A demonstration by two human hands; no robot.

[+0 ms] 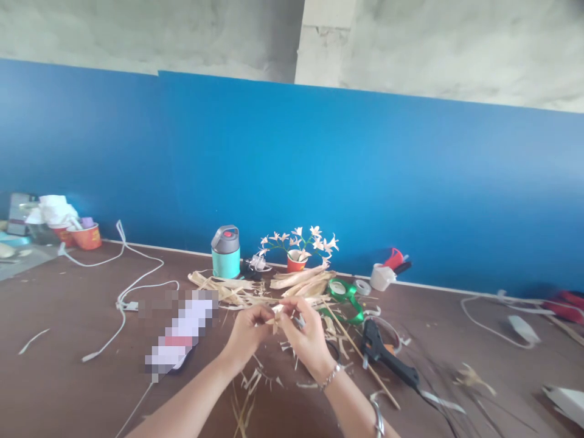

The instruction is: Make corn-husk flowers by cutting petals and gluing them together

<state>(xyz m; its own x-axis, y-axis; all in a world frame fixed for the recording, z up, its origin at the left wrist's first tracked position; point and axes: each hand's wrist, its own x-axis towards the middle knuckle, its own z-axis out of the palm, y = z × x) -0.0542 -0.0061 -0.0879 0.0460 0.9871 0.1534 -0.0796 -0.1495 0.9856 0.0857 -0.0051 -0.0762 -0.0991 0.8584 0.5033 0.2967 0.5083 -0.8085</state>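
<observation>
My left hand [250, 331] and my right hand [306, 333] meet over the middle of the table, with fingers pinched together. Between them is a small flower of pale dried husk [275, 322], its petals partly covered by my fingertips. Both hands grip it. Just beyond lie bundles of dried corn husk [303, 283]. A red paper cup [297, 261] behind them holds green stems with several pale husk flowers [314, 234]. A roll of green ribbon [340, 291] lies to the right, partly unwound. Husk scraps are strewn beneath my hands.
A black glue gun [387, 356] and a thin stick [365, 356] lie right of my hands. A blurred-out phone-like object [182, 334] and white cables [137, 283] are on the left. A turquoise flask [225, 252] stands before the blue partition [356, 170].
</observation>
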